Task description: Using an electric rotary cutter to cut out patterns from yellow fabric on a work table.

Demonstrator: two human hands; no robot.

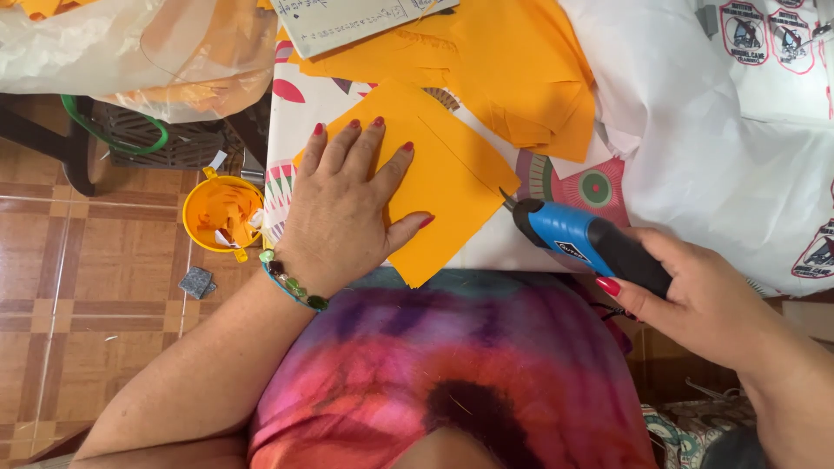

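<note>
My left hand lies flat, fingers spread, on a folded orange fabric square at the near edge of a table covered with a patterned cloth. A beaded bracelet is on that wrist. My right hand grips a blue and black electric cutter. Its small blade tip points left, just off the right corner of the orange square.
A heap of orange fabric pieces lies further back. White printed fabric covers the right side. A paper sheet sits at the top. On the tiled floor to the left stands a yellow bucket with orange scraps.
</note>
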